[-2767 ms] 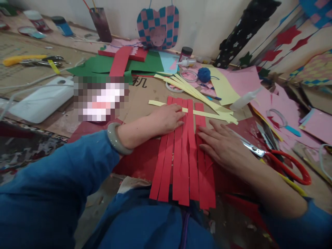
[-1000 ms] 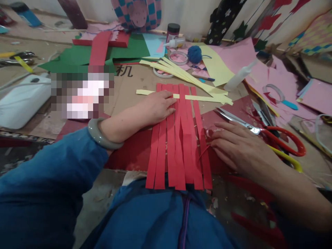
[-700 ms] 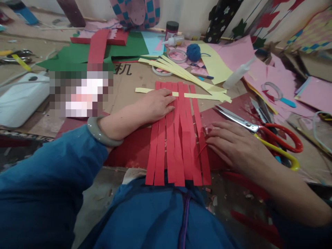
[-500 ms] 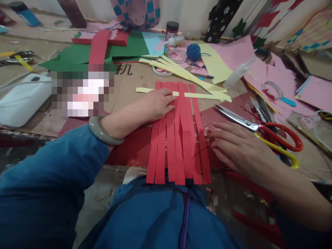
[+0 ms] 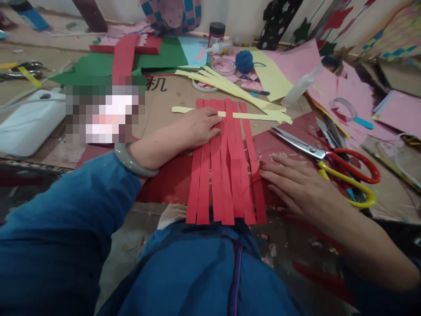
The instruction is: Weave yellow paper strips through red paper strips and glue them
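Several long red paper strips (image 5: 226,175) lie side by side on a dark red sheet (image 5: 164,184). A single pale yellow strip (image 5: 194,109) runs across them near their top, passing over and under. My left hand (image 5: 197,128) rests flat on the upper left of the red strips, fingers together, with a grey bangle (image 5: 130,160) on the wrist. My right hand (image 5: 292,184) lies on the dark red sheet, its fingertips touching the right edge of the strips. Neither hand grips anything.
Red-handled scissors (image 5: 348,169) and yellow-handled scissors (image 5: 358,191) lie right of the strips. Beyond them are loose pale yellow strips (image 5: 230,83), a blue yarn ball (image 5: 244,61), a glue bottle (image 5: 299,85), green paper (image 5: 164,55) and pink paper (image 5: 342,96), all on cardboard.
My right hand has slid from the strips' upper right to their lower right edge. The red strips now lie straighter and closer together. My left hand has stayed on them while the view shifted slightly.
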`<state>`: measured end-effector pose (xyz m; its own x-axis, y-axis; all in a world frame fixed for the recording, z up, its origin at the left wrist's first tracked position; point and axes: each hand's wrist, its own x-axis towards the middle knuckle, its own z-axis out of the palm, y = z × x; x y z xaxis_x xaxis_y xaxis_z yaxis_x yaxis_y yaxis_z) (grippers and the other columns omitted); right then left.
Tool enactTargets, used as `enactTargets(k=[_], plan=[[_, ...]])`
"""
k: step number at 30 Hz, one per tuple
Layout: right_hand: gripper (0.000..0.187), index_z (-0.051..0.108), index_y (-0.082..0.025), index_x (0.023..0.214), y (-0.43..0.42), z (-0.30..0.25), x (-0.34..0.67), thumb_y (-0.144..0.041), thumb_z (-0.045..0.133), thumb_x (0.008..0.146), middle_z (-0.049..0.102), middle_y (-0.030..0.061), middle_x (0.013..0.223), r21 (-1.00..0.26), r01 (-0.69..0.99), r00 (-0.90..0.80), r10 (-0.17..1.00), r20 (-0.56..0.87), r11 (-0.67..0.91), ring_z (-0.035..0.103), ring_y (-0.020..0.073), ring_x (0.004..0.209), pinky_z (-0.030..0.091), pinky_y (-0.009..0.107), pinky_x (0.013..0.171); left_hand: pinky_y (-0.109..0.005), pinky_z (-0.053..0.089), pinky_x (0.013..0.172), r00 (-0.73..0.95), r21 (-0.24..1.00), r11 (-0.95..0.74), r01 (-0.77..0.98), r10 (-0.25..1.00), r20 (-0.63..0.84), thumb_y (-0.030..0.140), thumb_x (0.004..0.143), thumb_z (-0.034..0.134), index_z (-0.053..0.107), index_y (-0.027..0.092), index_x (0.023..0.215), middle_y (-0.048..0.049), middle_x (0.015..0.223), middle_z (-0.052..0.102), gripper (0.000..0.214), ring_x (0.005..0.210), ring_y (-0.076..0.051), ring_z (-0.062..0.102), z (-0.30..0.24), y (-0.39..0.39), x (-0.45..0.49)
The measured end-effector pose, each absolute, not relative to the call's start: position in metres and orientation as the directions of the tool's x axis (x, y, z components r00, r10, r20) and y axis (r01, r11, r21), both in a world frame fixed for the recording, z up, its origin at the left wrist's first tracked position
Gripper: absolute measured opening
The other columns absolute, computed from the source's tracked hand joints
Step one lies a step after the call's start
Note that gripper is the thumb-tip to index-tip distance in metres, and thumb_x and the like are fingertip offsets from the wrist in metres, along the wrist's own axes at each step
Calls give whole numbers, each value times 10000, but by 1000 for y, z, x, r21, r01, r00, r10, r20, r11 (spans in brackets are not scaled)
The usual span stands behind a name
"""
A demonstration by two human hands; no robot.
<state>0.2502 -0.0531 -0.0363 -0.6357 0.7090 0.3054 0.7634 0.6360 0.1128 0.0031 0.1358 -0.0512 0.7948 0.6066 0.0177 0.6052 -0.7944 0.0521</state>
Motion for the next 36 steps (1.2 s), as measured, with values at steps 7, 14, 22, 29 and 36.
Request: enactTargets(k=[7,14,22,29,36], plan=[[231,705,-145,932,-42,-27,242,-138,475,946,739,119,1058,217,736,-677,692,251,641,646,281,1100,534,432,929,-360,400,1092,798,34,-797,603,603,-11,347,1023,304,581,126,1300,-117,1282,602,449,1260,-246,540,-50,136,3],[241,672,-144,802,-36,-19,239,-175,481,946,736,132,995,277,695,-718,666,205,664,659,292,1042,538,458,928,-370,425,1062,813,53,-815,578,580,48,344,1019,328,602,150,1269,-107,1238,622,419,1227,-241,560,-56,139,1],[199,609,-226,828,-85,-5,282,-261,471,967,728,95,950,90,727,-681,699,216,681,689,240,939,571,414,831,-352,412,1079,781,54,-780,624,624,-14,372,1025,313,588,147,1280,-100,1274,588,437,1234,-238,555,-51,137,3],[417,561,-138,1299,-101,-32,269,-344,560,936,658,186,1273,125,839,-543,800,256,529,558,347,1277,514,526,993,-342,429,1056,804,25,-805,593,593,47,360,1023,326,592,160,1278,-92,1256,613,418,1220,-223,569,-55,139,2],[435,559,-151,1322,-86,-64,244,-188,585,889,584,179,1398,68,813,-568,761,314,579,279,342,1484,403,565,1116,-336,404,1088,799,9,-799,601,601,17,347,1036,330,567,121,1331,-125,1332,594,441,1253,-221,554,-51,135,3]])
